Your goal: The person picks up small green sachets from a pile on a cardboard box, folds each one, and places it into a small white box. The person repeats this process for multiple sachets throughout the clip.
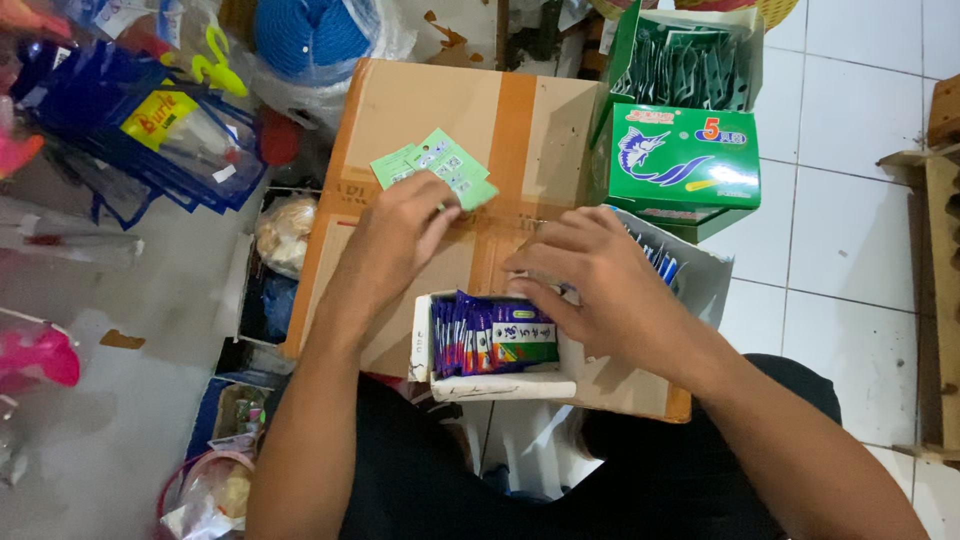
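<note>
My left hand [392, 243] rests on a brown cardboard carton [520, 130] and pinches a few small green packets [440, 168] fanned out at its fingertips. My right hand [590, 285] reaches over a small open white box [500, 385] near the carton's front edge, fingers touching the row of purple and green packets [495, 340] standing inside it. Both forearms come up from the bottom of the view.
An open green box [680, 160] full of dark green packets sits at the carton's right, by white floor tiles. Blue plastic bags [150, 130], a blue rope coil [315, 35] and pink items lie at the left. A wooden frame [940, 250] stands at the far right.
</note>
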